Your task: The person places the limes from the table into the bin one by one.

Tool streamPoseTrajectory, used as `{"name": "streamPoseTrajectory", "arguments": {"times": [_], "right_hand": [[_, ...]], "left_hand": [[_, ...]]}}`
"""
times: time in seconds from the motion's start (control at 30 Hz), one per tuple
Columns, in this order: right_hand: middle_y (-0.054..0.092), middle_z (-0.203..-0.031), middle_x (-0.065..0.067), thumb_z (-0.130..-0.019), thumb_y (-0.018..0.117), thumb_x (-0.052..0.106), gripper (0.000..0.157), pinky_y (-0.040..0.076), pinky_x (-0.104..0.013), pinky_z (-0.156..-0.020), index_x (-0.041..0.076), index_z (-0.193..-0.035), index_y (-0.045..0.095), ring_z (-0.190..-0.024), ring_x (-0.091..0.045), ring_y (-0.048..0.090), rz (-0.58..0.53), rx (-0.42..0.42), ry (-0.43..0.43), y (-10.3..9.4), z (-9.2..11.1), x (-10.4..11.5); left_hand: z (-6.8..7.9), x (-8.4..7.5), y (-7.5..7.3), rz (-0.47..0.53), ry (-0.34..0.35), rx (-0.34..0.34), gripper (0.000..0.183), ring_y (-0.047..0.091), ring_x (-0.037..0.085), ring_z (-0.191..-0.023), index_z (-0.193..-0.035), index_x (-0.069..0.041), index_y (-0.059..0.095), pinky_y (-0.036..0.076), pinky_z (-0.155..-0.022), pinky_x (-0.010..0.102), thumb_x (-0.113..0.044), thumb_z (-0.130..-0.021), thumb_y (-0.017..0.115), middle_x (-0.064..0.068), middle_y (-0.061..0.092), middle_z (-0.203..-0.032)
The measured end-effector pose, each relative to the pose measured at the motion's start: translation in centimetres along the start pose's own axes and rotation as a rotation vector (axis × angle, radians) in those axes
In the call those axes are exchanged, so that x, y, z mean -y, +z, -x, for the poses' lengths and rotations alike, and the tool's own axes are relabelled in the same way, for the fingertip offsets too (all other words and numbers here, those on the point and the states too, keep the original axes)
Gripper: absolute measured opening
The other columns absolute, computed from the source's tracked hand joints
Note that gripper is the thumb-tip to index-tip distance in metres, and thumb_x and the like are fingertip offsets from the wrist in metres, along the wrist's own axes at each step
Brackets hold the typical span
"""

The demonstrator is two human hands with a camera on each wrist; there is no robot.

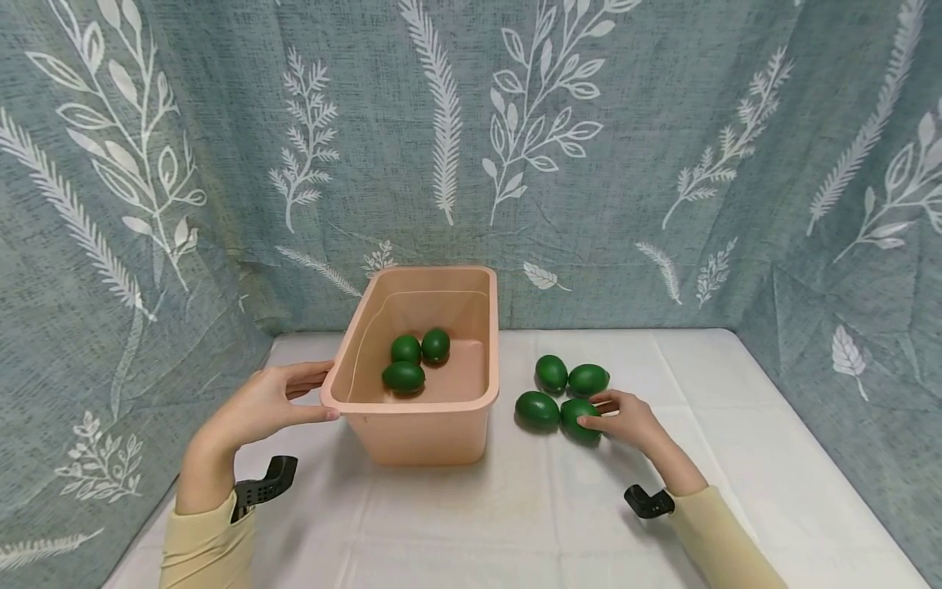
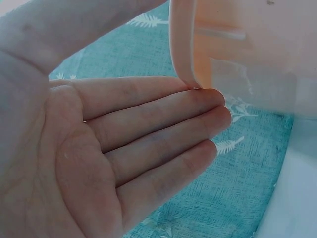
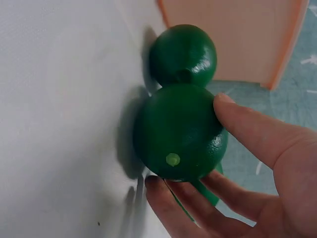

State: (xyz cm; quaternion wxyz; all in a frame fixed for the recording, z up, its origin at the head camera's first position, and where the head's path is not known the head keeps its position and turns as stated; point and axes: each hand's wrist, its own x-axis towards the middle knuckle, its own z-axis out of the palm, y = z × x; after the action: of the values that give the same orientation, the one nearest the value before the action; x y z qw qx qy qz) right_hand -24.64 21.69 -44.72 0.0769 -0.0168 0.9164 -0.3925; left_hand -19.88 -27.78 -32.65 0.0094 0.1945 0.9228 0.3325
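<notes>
Blue-grey leaf-printed curtain [image 1: 375,139] backs a white table [image 1: 471,523]. Only the right wrist view shows the pale nub [image 3: 172,159] on the green fruit [image 1: 576,422] that the right hand [image 1: 627,420] pinches; three more lie beside it. One pink bin [image 1: 427,438], left of them between the hands, contains another three; the left hand [image 1: 257,407], fingers straight, touches its rim [image 1: 412,407].

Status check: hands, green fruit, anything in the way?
Left hand touching bin rim. Right hand gripping one green fruit. Three fruits in bin. Loose fruit between gripped one and bin.
</notes>
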Motion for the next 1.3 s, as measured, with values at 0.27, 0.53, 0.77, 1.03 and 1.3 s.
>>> {"name": "streamPoseTrajectory", "arguments": {"times": [0.27, 0.53, 0.77, 1.03, 1.3], "right_hand": [[0.064, -0.115, -0.019, -0.077, 0.078, 0.037, 0.061, 0.058, -0.032, -0.071, 0.001, -0.123, 0.059, -0.095, -0.024, 0.065, -0.035, 0.022, 0.046, 0.3, 0.0, 0.5], [0.065, -0.113, -0.020, -0.076, 0.079, 0.037, 0.062, 0.058, -0.032, -0.070, 0.001, -0.123, 0.060, -0.081, -0.016, 0.068, -0.039, 0.013, 0.051, -0.5, 0.3, 0.6], [0.061, -0.121, -0.021, -0.077, 0.077, 0.041, 0.066, 0.058, -0.039, -0.080, 0.002, -0.127, 0.057, -0.098, -0.026, 0.065, -0.067, 0.014, 0.033, -2.3, 0.2, 1.8], [0.060, -0.124, -0.022, -0.078, 0.074, 0.046, 0.067, 0.057, -0.040, -0.080, 0.004, -0.128, 0.057, -0.106, -0.033, 0.061, 0.007, 0.003, -0.023, -4.3, -0.4, 3.9], [0.060, -0.125, -0.020, -0.079, 0.072, 0.049, 0.066, 0.056, -0.044, -0.082, 0.007, -0.129, 0.057, -0.112, -0.036, 0.058, 0.087, -0.013, -0.068, -6.0, -1.0, 6.5]], "left_hand": [[0.0, 0.1, -0.1, 0.005, 0.004, 0.002, 0.069, 0.055, 0.034, -0.122, -0.137, -0.008, 0.051, 0.047, -0.100, 0.048, -0.041, -0.081, 0.074, 0.011, 0.055, -0.135], [-0.1, 0.0, 0.0, 0.010, 0.002, 0.002, 0.070, 0.055, 0.034, -0.121, -0.136, -0.006, 0.051, 0.048, -0.099, 0.049, -0.041, -0.080, 0.075, 0.013, 0.056, -0.135], [-0.1, 0.1, -0.1, 0.002, 0.009, -0.001, 0.070, 0.055, 0.035, -0.121, -0.136, -0.006, 0.052, 0.048, -0.099, 0.048, -0.041, -0.080, 0.075, 0.012, 0.056, -0.134], [-0.2, 0.1, -0.2, 0.003, 0.017, 0.002, 0.069, 0.055, 0.034, -0.121, -0.135, -0.007, 0.053, 0.047, -0.100, 0.048, -0.041, -0.080, 0.075, 0.011, 0.057, -0.134], [-0.3, 0.2, -0.2, -0.004, 0.017, 0.008, 0.069, 0.056, 0.035, -0.120, -0.135, -0.006, 0.053, 0.048, -0.099, 0.048, -0.041, -0.080, 0.075, 0.012, 0.057, -0.133]]}}
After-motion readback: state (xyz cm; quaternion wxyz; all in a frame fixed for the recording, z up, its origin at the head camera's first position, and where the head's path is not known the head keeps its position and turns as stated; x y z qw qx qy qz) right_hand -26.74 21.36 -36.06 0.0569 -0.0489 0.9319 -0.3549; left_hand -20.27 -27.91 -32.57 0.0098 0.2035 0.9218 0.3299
